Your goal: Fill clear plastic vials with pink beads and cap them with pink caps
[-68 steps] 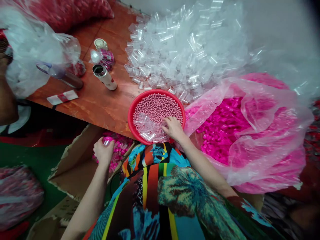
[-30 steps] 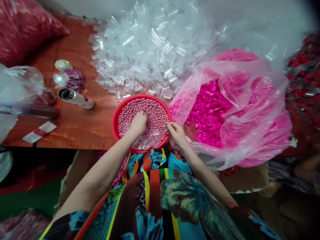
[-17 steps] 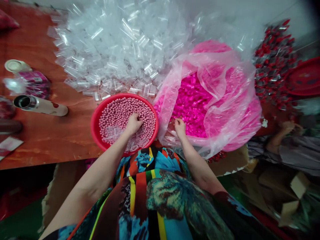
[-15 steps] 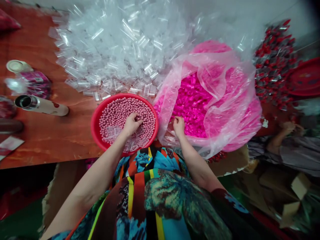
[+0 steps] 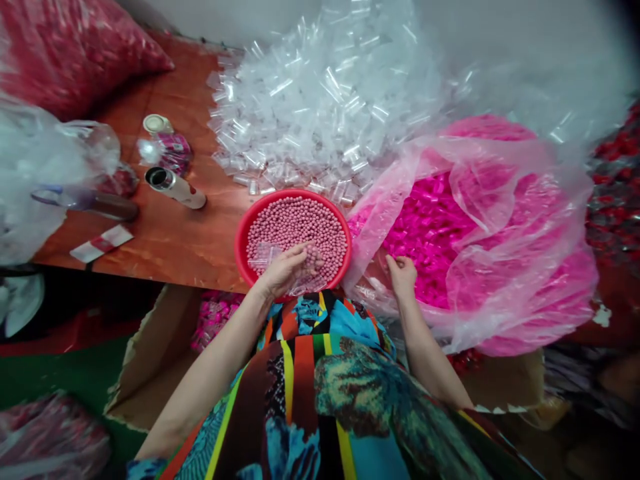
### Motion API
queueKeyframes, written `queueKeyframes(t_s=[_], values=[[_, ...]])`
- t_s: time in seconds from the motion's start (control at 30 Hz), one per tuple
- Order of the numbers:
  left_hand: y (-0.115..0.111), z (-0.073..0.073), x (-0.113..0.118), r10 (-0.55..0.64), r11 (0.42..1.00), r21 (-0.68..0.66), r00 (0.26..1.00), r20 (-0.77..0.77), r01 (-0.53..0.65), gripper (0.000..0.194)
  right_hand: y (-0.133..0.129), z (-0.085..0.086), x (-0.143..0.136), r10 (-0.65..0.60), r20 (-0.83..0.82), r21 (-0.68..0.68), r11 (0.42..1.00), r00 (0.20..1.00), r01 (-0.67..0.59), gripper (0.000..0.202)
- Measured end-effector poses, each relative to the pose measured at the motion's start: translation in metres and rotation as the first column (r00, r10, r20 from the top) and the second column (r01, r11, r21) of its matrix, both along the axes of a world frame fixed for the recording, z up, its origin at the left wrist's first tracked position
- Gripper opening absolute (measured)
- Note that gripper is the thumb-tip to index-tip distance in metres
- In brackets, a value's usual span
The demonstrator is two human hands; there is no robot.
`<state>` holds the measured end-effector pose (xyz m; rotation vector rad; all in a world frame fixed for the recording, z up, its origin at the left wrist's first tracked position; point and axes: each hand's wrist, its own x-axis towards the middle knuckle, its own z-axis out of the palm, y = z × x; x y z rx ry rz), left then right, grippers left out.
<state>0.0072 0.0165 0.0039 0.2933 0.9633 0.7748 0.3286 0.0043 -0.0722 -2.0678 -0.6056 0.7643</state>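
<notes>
Pink beads (image 5: pixel 295 217) lie in the red basin (image 5: pixel 241 243) under the left hand (image 5: pixel 286 268), now stretched from its earlier pinch, suggesting picking is under way, while the right hand (image 5: pixel 404 275) stays by magenta bits (image 5: pixel 425 217), both grips impossible to tell.

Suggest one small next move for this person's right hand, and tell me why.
Perhaps pick one bright pink plastic piece from the open plastic bag: the right hand is at the bag's mouth, close to those pieces, while the left hand is over the pink beads in the red bowl. What either hand holds is unclear.
</notes>
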Motion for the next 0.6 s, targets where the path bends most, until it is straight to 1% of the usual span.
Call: queueKeyframes(t_s=[0.03, 0.1, 0.17, 0.2, 0.27, 0.33, 0.4, 0.43, 0.5, 0.6], values=[[-0.001, 0.000, 0.000, 0.005, 1.000, -0.006, 1.000, 0.030, -0.005, 0.036, -0.001, 0.007, -0.004, 0.021, -0.014, 0.025, 0.999, 1.000, -0.020, 0.015], [-0.002, -0.002, 0.001, 0.025, 1.000, -0.003, 0.997, 0.068, -0.025, 0.030, 0.000, 0.023, -0.016, 0.109, -0.060, 0.108, 0.989, 0.992, -0.102, 0.027], [-0.001, -0.003, 0.003, 0.044, 0.999, 0.005, 0.994, 0.102, -0.045, 0.027, 0.006, 0.039, -0.036, 0.217, -0.140, 0.217, 0.959, 0.966, -0.184, 0.038], [0.000, -0.004, 0.003, 0.052, 0.999, 0.011, 0.992, 0.118, -0.053, 0.026, 0.009, 0.046, -0.048, 0.282, -0.187, 0.261, 0.938, 0.941, -0.229, 0.041], [0.000, -0.005, 0.005, 0.056, 0.998, 0.028, 0.987, 0.148, -0.060, 0.026, 0.017, 0.060, -0.075, 0.397, -0.276, 0.303, 0.900, 0.875, -0.313, 0.042], [0.000, -0.005, 0.007, 0.048, 0.997, 0.053, 0.987, 0.155, -0.056, 0.024, 0.024, 0.072, -0.100, 0.494, -0.320, 0.332, 0.858, 0.809, -0.392, 0.040], [-0.002, -0.003, 0.008, 0.040, 0.997, 0.066, 0.990, 0.139, -0.049, 0.023, 0.029, 0.081, -0.120, 0.595, -0.295, 0.372, 0.792, 0.747, -0.484, 0.036], [-0.003, -0.002, 0.009, 0.043, 0.997, 0.065, 0.991, 0.125, -0.052, 0.024, 0.031, 0.084, -0.128, 0.646, -0.248, 0.393, 0.748, 0.721, -0.535, 0.033], [-0.007, 0.000, 0.011, 0.063, 0.996, 0.059, 0.993, 0.104, -0.070, 0.029, 0.032, 0.089, -0.137, 0.738, -0.104, 0.420, 0.641, 0.667, -0.643, 0.024], [-0.012, 0.002, 0.013, 0.113, 0.991, 0.059, 0.986, 0.121, -0.121, 0.036, 0.031, 0.094, -0.141, 0.813, 0.101, 0.394, 0.496, 0.573, -0.773, 0.016]])
